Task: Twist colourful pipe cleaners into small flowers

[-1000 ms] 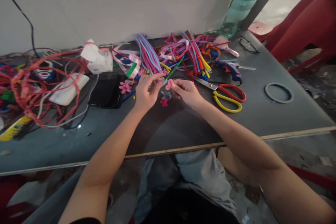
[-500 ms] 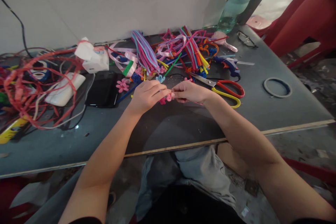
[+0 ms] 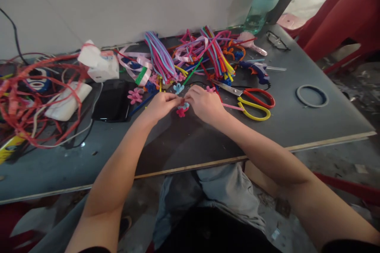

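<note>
Scissors: the red-and-yellow-handled scissors (image 3: pixel 255 102) lie flat on the worktop (image 3: pixel 184 146), to the person's right of both hands. A forearm swinging outward could knock their handles.
Left hand: the left hand (image 3: pixel 164 104), well left of the scissors, has thumb and fingers drawn together; whether they grip anything cannot be told. A slack pinch could let a small piece slip.
Right hand: the right hand (image 3: pixel 206 104), between the left hand and the scissors, has its fingers curled in, apparently gripping a pink pipe cleaner.
Pink pipe cleaner: its tail (image 3: pixel 233 106) juts out beyond the right hand as far as the scissors' yellow handle. If it snags there, a pull could bend the strip or drag the scissors; whether they touch cannot be told.
Pink-and-blue flower: this piece (image 3: pixel 181 110) sits left of the scissors, below the 2 sets of fingertips, which partly hide it. Pressing fingers could flatten or twist its petals.
Pale blue flower: it (image 3: pixel 178 88) lies left of the scissors' blades, just beyond the fingertips. Knuckles pushing forward could shove it into the clutter.
Glue gun: the blue glue gun (image 3: pixel 258 72) lies just beyond the scissors. Should it be hot, reaching past them could risk a burn; its heat cannot be seen.
</note>
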